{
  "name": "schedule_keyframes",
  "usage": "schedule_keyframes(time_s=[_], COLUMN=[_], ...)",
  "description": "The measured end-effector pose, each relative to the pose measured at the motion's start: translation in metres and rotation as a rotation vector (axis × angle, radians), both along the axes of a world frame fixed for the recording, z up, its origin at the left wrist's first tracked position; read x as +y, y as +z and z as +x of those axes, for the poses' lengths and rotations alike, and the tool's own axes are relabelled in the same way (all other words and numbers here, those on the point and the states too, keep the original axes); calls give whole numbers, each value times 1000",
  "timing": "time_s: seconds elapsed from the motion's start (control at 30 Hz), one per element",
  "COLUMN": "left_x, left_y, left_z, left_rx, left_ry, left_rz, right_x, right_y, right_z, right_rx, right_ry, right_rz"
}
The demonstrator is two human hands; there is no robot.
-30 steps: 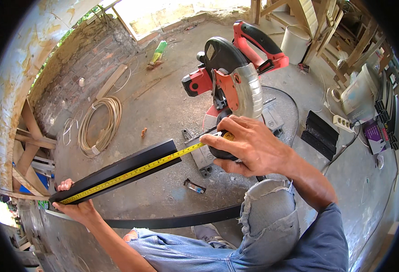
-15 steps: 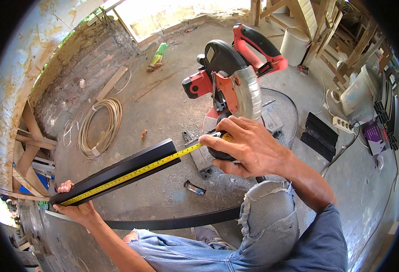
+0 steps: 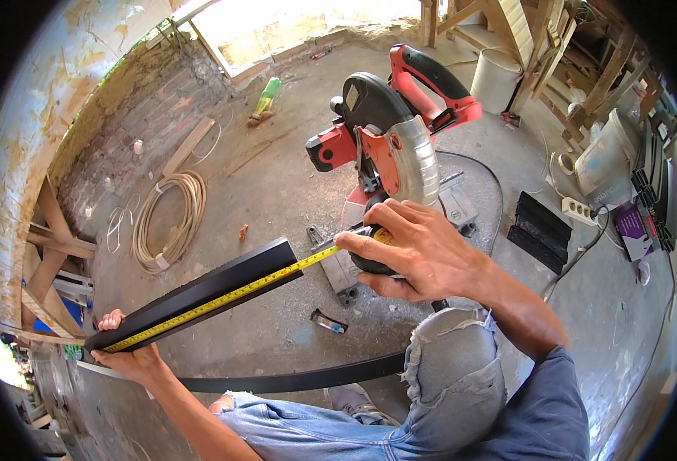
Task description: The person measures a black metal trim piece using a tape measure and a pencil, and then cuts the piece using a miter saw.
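A black channel-shaped profile [image 3: 192,296] slants across the left of the view. Wrapped round its far-left end is my left hand [image 3: 135,359], its thumb by the end of the yellow tape blade [image 3: 223,300]. The blade lies pulled out along the profile and runs past its right end. My right hand [image 3: 423,250] grips the dark tape measure [image 3: 371,261], thumb and fingers closed round the case. Just beyond this hand stands a red and black miter saw [image 3: 396,146], its handle raised.
A coiled beige cable [image 3: 171,223] lies on the floor at left. Another long black profile [image 3: 292,378] lies across in front of my legs. At right are a black offcut [image 3: 540,232], a white power strip [image 3: 578,210] and buckets [image 3: 497,80]. A lighter-like item [image 3: 329,321] lies near the saw.
Both hands hold the profile and tape almost as before. The whole view has shifted very slightly; nothing has been let go or taken up.
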State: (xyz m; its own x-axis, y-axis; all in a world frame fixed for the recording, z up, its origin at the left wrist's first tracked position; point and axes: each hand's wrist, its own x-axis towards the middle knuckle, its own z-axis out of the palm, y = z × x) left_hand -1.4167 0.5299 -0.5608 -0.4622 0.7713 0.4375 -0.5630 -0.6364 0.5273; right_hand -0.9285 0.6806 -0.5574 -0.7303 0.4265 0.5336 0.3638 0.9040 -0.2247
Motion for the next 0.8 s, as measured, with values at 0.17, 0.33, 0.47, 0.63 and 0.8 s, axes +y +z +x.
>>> schedule_keyframes(time_s=[0.17,0.33,0.47,0.63,0.8], left_x=[2,1,1,2,2], left_y=[8,8,8,8,7], left_z=[10,10,9,9,7], left_rx=[-129,-113,-111,-113,-104], left_ry=[163,116,101,106,134], left_rz=[-111,-108,-97,-103,-103], right_x=[1,0,-1,0,0], right_y=[-1,0,0,0,-2], right_z=[-1,0,-1,0,-1], right_rx=[3,-14,-7,-14,-4], right_ry=[-6,-18,-18,-18,-21], right_rz=[9,-7,-8,-5,21])
